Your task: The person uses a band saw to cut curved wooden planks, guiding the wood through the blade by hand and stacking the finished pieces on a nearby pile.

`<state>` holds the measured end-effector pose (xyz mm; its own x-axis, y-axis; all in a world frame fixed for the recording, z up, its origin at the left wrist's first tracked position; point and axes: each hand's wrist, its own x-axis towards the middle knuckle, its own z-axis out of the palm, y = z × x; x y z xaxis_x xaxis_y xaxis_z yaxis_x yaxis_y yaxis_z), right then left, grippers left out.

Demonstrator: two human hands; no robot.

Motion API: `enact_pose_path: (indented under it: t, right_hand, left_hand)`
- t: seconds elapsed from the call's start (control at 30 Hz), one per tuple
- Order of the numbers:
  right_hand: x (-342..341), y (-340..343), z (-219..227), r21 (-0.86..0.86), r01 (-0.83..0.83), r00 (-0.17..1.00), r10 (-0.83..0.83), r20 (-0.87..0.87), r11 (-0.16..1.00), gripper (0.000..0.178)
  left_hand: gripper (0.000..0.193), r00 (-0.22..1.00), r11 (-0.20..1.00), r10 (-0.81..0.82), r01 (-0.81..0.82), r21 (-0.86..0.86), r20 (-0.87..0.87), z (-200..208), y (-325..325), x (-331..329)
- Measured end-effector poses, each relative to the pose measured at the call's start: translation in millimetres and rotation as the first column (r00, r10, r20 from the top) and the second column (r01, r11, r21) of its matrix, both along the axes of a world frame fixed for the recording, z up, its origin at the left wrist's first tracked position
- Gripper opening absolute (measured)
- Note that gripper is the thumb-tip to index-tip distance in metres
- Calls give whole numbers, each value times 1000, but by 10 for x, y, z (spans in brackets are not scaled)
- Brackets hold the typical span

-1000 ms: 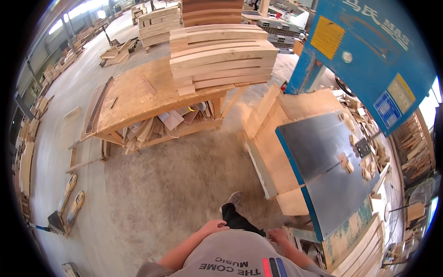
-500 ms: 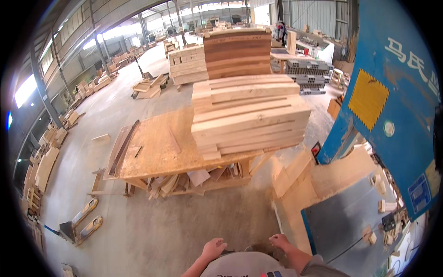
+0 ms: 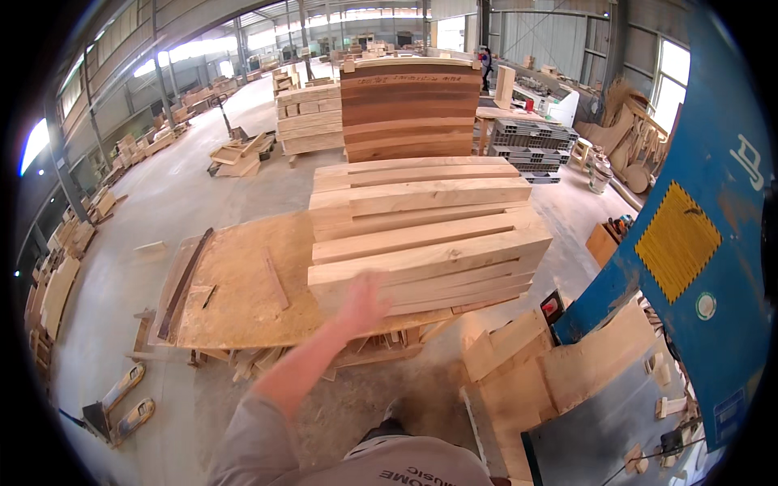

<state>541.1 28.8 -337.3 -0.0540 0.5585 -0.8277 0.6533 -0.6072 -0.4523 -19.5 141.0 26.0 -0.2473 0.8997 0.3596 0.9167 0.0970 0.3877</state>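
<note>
My left hand (image 3: 364,305) reaches forward over the near edge of the wooden workbench (image 3: 235,296). It is in front of the near face of a stack of pale timber pieces (image 3: 429,263); whether it touches them I cannot tell. Motion smears its fingers, so their pose is unclear. The timber lies in several layers, with gaps between some pieces and uneven ends. My right hand is out of sight below the lower edge. On the bench's left part lie a thin wood strip (image 3: 275,278), a small dark pen-like stick (image 3: 209,297) and a long dark strip (image 3: 185,283).
To my right stands a blue machine (image 3: 632,243) with a grey metal table (image 3: 596,421) holding wood offcuts. Scraps fill the space under the bench. A pallet jack (image 3: 121,405) stands at left. Behind the bench rise a brown panel stack (image 3: 409,113) and grey plastic pallets (image 3: 531,146).
My left hand has risen from beside my body and stretched forward to the timber stack. My right hand has left the view. The bench appears nearer and lower.
</note>
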Motion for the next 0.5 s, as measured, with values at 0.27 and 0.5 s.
enact_pose_path:
  t: [0.27, 0.5]
  right_hand:
    - [-1067, 601, 588, 134, -8, 1000, 8, 6, 991, 28]
    - [-1512, 927, 828, 183, 22, 998, -31, 48, 983, 32]
  left_hand:
    - [83, 979, 994, 59, -75, -77, -197, 591, 2104, -1113]
    - [85, 885, 980, 87, -159, -122, -457, 466, 2524, -1031]
